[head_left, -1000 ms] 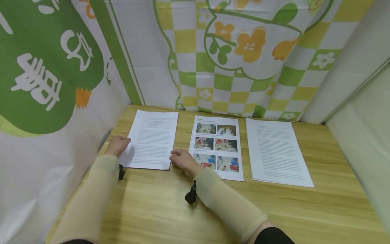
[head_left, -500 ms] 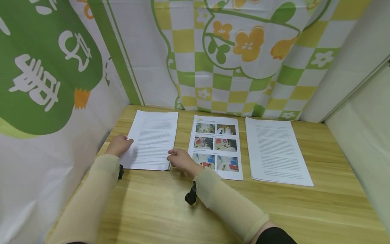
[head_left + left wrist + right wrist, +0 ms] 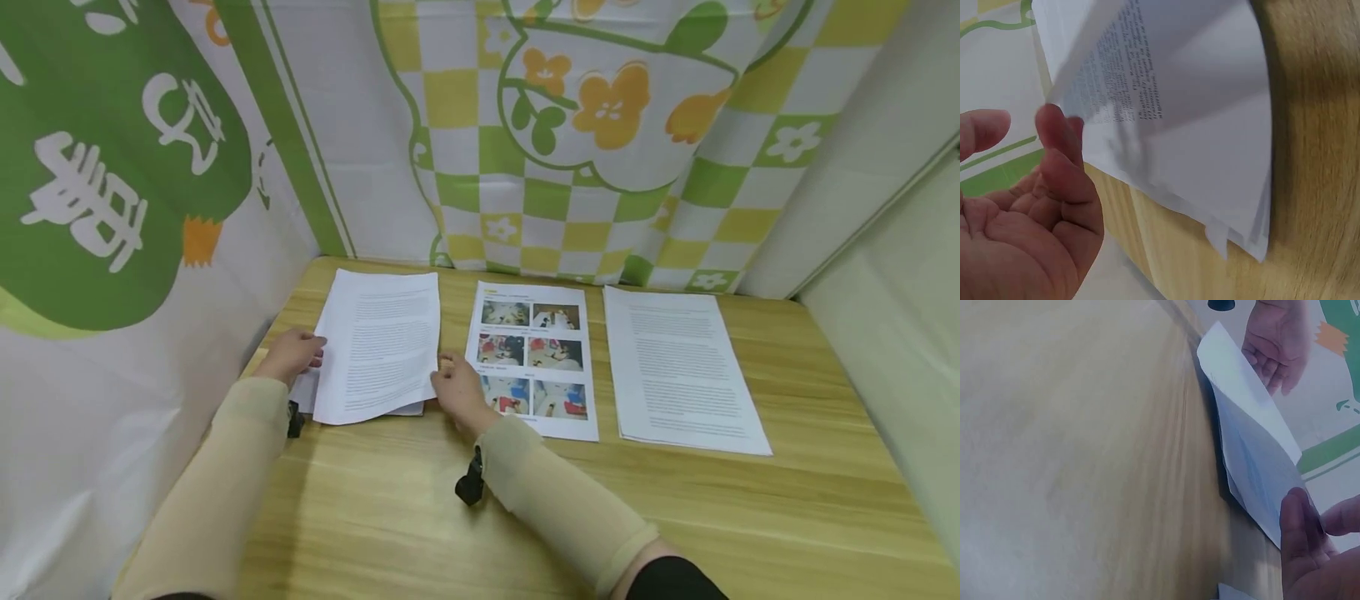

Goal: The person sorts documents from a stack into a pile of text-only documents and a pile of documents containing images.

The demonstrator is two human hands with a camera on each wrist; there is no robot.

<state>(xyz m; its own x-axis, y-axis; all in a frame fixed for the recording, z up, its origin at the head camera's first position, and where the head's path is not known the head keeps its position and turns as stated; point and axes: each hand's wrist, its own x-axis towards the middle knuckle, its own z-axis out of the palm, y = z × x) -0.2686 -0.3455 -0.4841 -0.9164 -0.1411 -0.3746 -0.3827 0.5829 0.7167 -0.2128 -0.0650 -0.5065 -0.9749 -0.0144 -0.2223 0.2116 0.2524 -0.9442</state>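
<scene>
Our right hand (image 3: 459, 390) pinches the right edge of the top sheet (image 3: 378, 346), raised off the text stack (image 3: 352, 410) at the wooden table's (image 3: 420, 508) far left. Our left hand (image 3: 291, 356) lies with relaxed fingers at the sheet's left edge, holding nothing. Just beside is the photo page (image 3: 534, 358), then another text stack (image 3: 678, 368).

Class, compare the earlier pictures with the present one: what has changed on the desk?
The right hand has pinched and lifted the top white text sheet off the left stack. The left hand stays at that stack's left edge. The photo page and right text sheets lie unmoved.
</scene>
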